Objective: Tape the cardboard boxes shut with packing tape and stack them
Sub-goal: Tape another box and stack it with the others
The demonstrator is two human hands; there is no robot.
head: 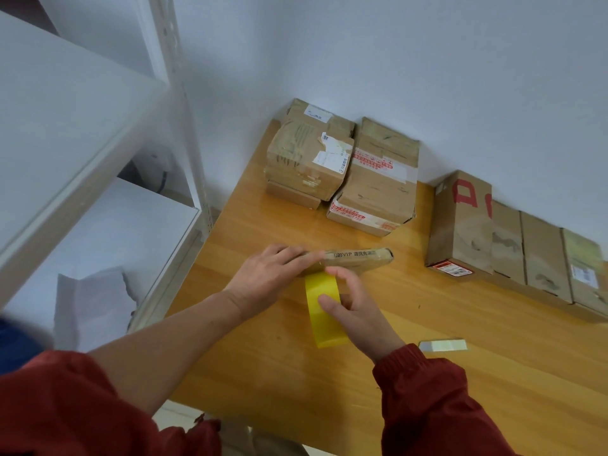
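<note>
A small flat cardboard box (360,256) with printed text lies on the wooden table (427,373). My left hand (273,274) rests flat on its left end with straight fingers. My right hand (353,312) grips a roll of yellow packing tape (324,319) just in front of the box, and a strip of tape runs up to the box's near edge. Against the wall, two stacks of taped boxes (342,169) stand at the back. A row of several boxes (513,241) lines the wall on the right.
A white metal shelving unit (82,153) stands to the left of the table. On its lower shelf lies crumpled white paper (95,307). A small pale utility knife (442,345) lies on the table right of my right hand.
</note>
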